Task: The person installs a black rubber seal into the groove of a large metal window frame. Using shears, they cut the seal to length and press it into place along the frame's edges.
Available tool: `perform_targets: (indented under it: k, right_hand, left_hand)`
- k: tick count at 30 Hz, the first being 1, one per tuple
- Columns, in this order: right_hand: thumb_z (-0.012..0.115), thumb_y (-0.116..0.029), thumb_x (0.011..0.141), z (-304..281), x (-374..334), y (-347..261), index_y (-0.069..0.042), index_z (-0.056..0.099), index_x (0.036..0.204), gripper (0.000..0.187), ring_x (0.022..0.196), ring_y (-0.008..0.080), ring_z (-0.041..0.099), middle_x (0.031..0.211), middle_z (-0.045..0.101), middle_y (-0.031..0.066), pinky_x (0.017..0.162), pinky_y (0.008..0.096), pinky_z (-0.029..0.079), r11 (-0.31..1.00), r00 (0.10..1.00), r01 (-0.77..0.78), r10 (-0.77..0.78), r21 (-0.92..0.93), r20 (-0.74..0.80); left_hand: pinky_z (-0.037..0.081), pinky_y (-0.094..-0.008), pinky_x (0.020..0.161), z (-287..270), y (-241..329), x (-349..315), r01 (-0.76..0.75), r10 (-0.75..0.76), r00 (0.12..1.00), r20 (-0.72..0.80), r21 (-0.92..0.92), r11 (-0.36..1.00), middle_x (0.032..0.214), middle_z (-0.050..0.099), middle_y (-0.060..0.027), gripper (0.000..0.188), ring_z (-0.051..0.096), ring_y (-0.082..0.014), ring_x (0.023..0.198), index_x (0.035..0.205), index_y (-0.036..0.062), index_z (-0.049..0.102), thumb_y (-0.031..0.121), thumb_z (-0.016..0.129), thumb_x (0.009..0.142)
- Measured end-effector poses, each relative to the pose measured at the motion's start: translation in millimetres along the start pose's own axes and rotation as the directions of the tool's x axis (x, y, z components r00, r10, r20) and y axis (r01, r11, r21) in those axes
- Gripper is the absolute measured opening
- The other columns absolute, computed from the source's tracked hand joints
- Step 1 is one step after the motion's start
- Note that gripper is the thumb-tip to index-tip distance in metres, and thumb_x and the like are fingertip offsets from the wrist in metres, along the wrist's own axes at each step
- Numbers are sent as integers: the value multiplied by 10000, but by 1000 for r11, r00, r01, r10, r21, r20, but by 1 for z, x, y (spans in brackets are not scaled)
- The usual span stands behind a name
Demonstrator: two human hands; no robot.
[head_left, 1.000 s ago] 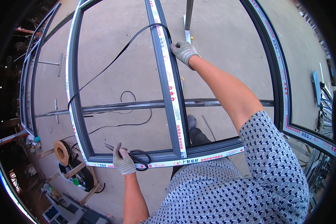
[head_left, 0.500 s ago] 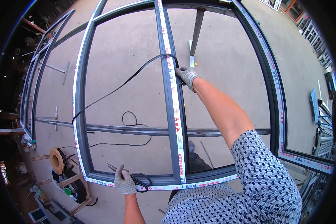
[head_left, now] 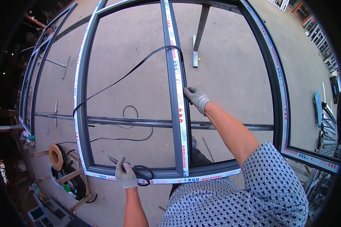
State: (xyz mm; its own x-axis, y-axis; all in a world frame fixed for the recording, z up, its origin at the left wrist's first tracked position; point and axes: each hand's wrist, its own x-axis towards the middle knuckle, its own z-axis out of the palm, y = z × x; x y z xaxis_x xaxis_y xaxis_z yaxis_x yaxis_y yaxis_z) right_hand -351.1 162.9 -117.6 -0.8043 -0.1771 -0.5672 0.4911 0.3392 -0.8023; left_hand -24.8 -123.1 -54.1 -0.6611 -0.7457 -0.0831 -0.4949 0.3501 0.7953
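Note:
A large dark grey window frame (head_left: 79,83) with white printed film stretches out in front of me. My right hand (head_left: 197,99), in a grey-white striped glove, has its fingers pressed together on a black rubber strip at the right side of the frame's middle bar (head_left: 179,102). The black strip (head_left: 149,55) loops over that bar above the hand and crosses the left opening to the frame's left side. My left hand (head_left: 125,176), gloved too, holds scissors (head_left: 112,159) by the near edge; their blades point up-left and the black handles show beside the hand.
A metal rail (head_left: 140,121) runs crosswise beneath the frame. At lower left, a spool (head_left: 57,157) and a wooden rack (head_left: 70,183) stand near the loose strip on the floor. Another frame (head_left: 36,72) stands at far left, and metal profiles (head_left: 329,130) lie at right.
My right hand has slid toward me along the middle bar, with the strip now lying along the bar above it. My left hand keeps the scissors in nearly the same place.

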Motion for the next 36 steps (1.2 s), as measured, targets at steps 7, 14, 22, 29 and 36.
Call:
perform_targets:
  k: [7, 14, 22, 29, 36]
  right_hand:
    - [592, -346, 977, 2, -64, 14, 67, 640, 1207, 475, 990, 237, 669, 1060, 711, 171, 936, 352, 486, 986, 988, -16, 40, -166, 146]
    - [584, -425, 957, -17, 4, -17, 41, 643, 1189, 524, 899, 214, 674, 989, 708, 143, 896, 346, 508, 989, 999, 30, -24, -143, 44]
    - [620, -401, 917, -33, 102, -77, -24, 678, 1135, 440, 946, 296, 697, 1011, 727, 165, 882, 370, 523, 900, 840, 254, -387, -355, -381]
    - [593, -355, 955, -43, 130, -108, -42, 698, 1105, 363, 950, 334, 688, 1011, 713, 193, 875, 388, 520, 740, 770, 451, -605, -499, -202]
    - [660, -341, 927, -50, 129, -129, -69, 711, 1105, 329, 1061, 334, 636, 1107, 692, 167, 955, 416, 491, 467, 580, 517, -808, -717, -107]
  left_hand:
    - [458, -262, 663, -2, 0, 1, 19, -19, 1000, 6, -1, 1000, 807, 617, -49, 272, 533, -108, 715, 1166, -2, 666, 117, 511, 977]
    - [472, -262, 689, 0, 8, 1, 41, -41, 999, -3, 8, 999, 798, 623, -42, 270, 543, -109, 711, 1138, -4, 681, 55, 505, 942]
    - [476, -260, 693, -1, -2, -1, 64, -63, 998, 5, -30, 998, 805, 627, -45, 262, 552, -107, 718, 1134, 7, 678, 56, 499, 949]
    - [497, -278, 673, -1, 0, -3, 24, -24, 1000, 0, -6, 1000, 801, 632, -56, 244, 572, -119, 708, 1115, 15, 678, 45, 505, 946]
    - [519, -301, 668, -2, 3, 5, -78, 79, 997, -12, 96, 992, 806, 652, -89, 203, 623, -165, 704, 1074, 12, 684, 34, 540, 933]
